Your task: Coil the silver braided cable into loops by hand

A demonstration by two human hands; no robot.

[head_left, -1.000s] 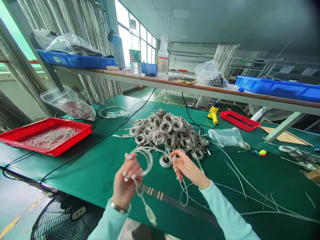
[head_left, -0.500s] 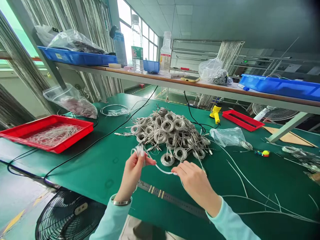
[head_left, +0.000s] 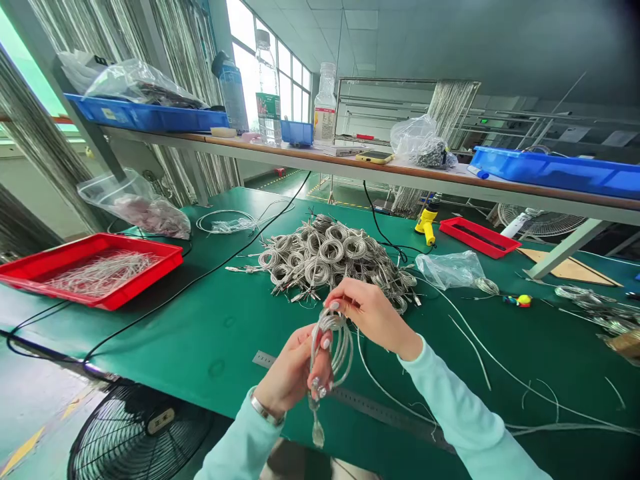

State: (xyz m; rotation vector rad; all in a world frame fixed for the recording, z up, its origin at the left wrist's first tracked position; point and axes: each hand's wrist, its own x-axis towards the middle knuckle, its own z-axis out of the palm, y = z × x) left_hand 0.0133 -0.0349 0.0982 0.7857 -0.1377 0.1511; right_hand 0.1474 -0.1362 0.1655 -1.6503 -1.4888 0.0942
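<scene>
My left hand [head_left: 300, 367] is closed round a loose coil of clear-jacketed silvery cable [head_left: 345, 350], whose connector end [head_left: 318, 433] dangles below the fingers. At the top of the same coil, my right hand [head_left: 367, 310] pinches the cable between thumb and fingers. A free length of the cable [head_left: 380, 380] trails from the coil down to the right across the table. Just behind my hands lies a heap of similar coiled cables [head_left: 320, 257]. Beneath them a metal ruler [head_left: 370, 403] lies flat on the green table, partly hidden by the left hand and coil.
At the left stands a red tray [head_left: 113, 299] of cut pieces. A yellow tool [head_left: 427, 225], a red tray [head_left: 480, 245] and a plastic bag [head_left: 450, 270] lie at right. A shelf [head_left: 340, 161] spans the back. Loose cables [head_left: 565, 420] cross the right side; a black fan [head_left: 135, 427] stands lower left.
Both hands have come together, the left moving right and down, the right moving left and up. The cable now forms a larger coil in view, and its connector hangs below the left hand.
</scene>
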